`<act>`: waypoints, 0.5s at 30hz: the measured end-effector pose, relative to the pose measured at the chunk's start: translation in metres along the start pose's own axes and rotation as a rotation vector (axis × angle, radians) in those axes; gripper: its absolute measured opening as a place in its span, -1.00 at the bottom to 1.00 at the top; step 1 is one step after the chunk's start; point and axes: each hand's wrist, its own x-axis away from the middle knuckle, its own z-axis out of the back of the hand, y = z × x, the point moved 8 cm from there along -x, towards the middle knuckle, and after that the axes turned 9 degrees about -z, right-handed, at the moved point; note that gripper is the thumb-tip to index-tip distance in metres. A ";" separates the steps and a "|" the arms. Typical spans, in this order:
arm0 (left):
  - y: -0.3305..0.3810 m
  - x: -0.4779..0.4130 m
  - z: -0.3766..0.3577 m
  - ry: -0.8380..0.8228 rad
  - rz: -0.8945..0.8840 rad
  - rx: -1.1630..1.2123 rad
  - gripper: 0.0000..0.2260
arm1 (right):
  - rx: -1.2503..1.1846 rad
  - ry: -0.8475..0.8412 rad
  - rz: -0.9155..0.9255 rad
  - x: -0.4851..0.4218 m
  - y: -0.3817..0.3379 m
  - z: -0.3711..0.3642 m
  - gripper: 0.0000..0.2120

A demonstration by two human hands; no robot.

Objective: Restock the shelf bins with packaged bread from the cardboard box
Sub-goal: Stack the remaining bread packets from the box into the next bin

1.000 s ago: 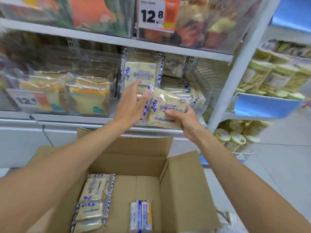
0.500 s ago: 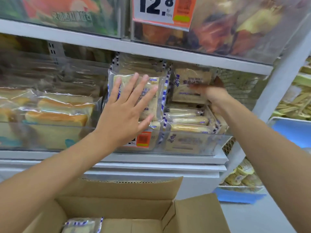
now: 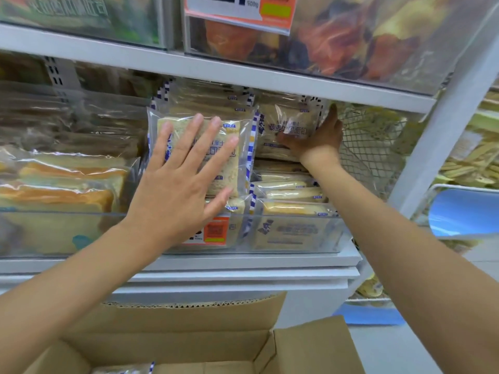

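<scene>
my right hand [image 3: 314, 136] clamps a bread pack [image 3: 290, 128] upright atop the stack directly beneath my grip in the clear bin [image 3: 297, 233]; my left hand [image 3: 181, 184], fingers spread, braces the neighbouring pack [image 3: 240, 147].

Bread packs [image 3: 290, 125] blue-checked edges (box [image 3: 189, 333] brown).

Left hand [image 3: 175, 190] presses flat on an upright bread pack [image 3: 229, 157]; right hand [image 3: 318, 139] holds another pack [image 3: 289, 122] atop the stack.
</scene>
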 end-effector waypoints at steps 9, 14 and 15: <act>0.001 0.000 -0.001 0.010 -0.006 -0.007 -0.40 | 0.173 -0.123 0.282 0.020 -0.012 -0.016 -0.12; -0.001 0.001 0.000 0.016 0.002 0.005 -0.40 | 0.225 -0.118 0.328 0.016 -0.012 -0.020 -0.12; -0.001 0.001 0.000 0.016 0.003 0.005 -0.40 | 0.269 -0.070 0.353 0.018 -0.014 -0.017 -0.12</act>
